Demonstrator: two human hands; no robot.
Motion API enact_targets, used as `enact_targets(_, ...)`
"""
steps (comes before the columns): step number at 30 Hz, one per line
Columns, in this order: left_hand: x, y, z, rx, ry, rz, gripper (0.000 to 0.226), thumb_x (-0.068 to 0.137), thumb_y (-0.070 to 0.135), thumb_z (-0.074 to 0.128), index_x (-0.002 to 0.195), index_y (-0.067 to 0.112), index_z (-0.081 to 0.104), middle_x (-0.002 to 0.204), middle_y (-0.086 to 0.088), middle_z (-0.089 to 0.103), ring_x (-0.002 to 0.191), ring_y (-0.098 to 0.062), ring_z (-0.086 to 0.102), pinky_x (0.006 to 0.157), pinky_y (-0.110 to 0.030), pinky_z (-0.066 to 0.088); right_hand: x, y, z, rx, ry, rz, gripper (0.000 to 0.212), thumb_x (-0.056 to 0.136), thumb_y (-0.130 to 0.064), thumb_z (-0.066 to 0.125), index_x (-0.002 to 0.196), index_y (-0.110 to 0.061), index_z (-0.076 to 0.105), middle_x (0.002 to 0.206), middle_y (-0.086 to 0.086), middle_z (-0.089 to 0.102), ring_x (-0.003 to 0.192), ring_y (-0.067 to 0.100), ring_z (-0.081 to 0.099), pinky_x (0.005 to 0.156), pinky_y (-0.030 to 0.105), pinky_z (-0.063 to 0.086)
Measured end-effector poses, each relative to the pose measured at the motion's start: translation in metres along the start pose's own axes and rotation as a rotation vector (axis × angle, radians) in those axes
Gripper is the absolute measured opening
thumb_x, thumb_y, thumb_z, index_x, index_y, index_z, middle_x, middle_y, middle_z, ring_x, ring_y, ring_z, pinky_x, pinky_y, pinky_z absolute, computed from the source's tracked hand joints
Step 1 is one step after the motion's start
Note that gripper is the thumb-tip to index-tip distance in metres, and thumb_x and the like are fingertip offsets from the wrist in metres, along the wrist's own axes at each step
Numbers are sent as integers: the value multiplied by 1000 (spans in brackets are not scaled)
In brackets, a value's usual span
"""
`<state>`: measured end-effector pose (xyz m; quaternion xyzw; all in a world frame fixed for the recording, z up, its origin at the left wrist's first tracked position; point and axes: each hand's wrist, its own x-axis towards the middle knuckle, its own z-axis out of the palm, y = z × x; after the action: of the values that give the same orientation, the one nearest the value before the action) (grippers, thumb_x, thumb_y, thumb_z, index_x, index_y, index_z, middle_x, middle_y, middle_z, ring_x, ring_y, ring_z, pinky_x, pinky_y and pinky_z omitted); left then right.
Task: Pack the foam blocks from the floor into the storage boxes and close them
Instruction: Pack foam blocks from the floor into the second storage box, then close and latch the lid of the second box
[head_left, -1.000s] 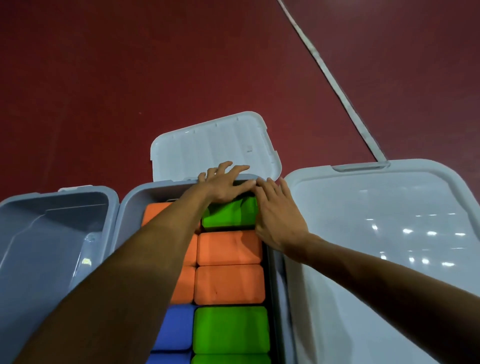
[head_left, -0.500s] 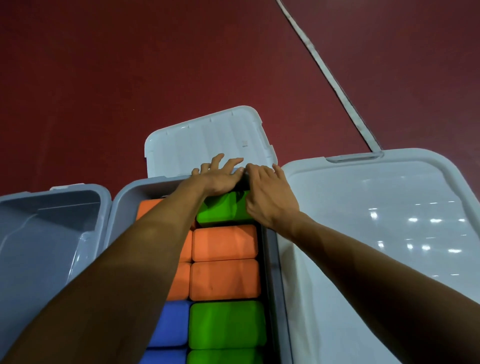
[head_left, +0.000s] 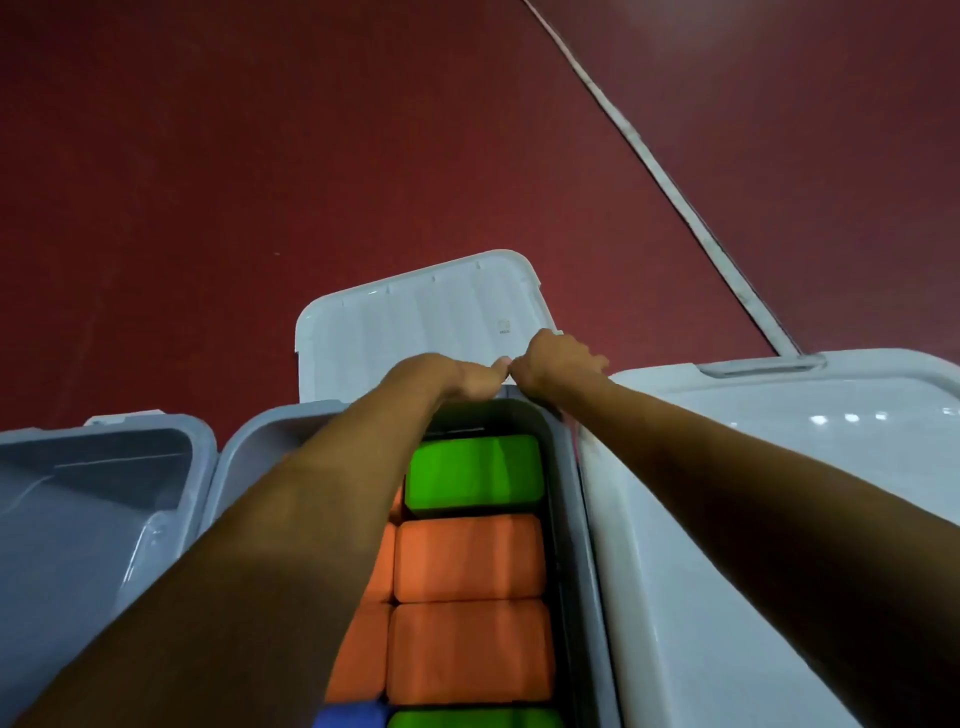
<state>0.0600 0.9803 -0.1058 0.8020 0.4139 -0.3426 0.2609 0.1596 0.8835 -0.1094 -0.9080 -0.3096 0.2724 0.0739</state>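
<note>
The middle grey storage box (head_left: 567, 470) stands open and is packed with foam blocks: a green block (head_left: 472, 473) at the far end, orange blocks (head_left: 467, 558) behind it, a blue block (head_left: 353, 717) at the bottom edge. Its white lid (head_left: 415, 322) lies on the floor just beyond the box. Both my hands reach over the far rim. My left hand (head_left: 447, 376) and my right hand (head_left: 556, 361) sit side by side, fingers curled down over the lid's near edge and gripping it. The fingertips are hidden.
An open grey box (head_left: 104, 499) with nothing visible inside stands to the left. On the right, a larger box (head_left: 779, 467) has its white lid on. Dark red floor stretches beyond, crossed by a white line (head_left: 675, 182).
Both hands left the top of the far green block, moved forward over the box's far rim and curled onto the lid's near edge. The green block now shows fully.
</note>
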Motion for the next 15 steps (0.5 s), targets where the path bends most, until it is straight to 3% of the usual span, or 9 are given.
enact_targets(3, 46, 0, 10, 79, 36, 66, 72, 82, 65, 16, 152, 55, 5, 168, 3, 2, 154, -30, 3, 120, -62, 3, 49, -5, 26, 17, -141, 102, 39, 88, -45, 59, 117, -18, 54, 135, 11, 56, 124, 37, 50, 111, 52, 32)
enact_targets(6, 41, -2, -2, 0, 1, 97, 72, 91, 70, 28, 153, 53, -5, 165, 2, -16, 152, -34, -16, 120, -61, -9, 78, 1, 47, -152, -200, 117, 66, 90, -56, 57, 144, -21, 44, 150, 14, 43, 138, 38, 39, 115, 57, 23)
enact_targets(8, 50, -3, -4, -52, 18, 109, 71, 96, 71, 28, 153, 52, -9, 165, 0, -18, 151, -36, -19, 119, -61, -9, 90, 2, 53, -227, -254, 92, 72, 89, -57, 58, 149, -22, 39, 153, 15, 38, 142, 39, 35, 117, 61, 20)
enact_targets(12, 76, 1, 6, 80, 135, 112, 72, 96, 74, 21, 153, 50, -16, 165, -3, -22, 149, -38, -23, 117, -62, -8, 112, 6, 55, -354, -146, 8, 68, 95, -48, 54, 152, -19, 31, 158, 20, 27, 144, 42, 30, 117, 59, 22)
enact_targets(15, 96, 7, 8, 132, 152, 125, 69, 98, 71, 18, 153, 49, -16, 164, -2, -24, 149, -37, -24, 118, -62, -8, 135, 10, 56, -258, -153, 58, 73, 93, -47, 58, 153, -19, 28, 157, 19, 30, 142, 41, 34, 116, 57, 27)
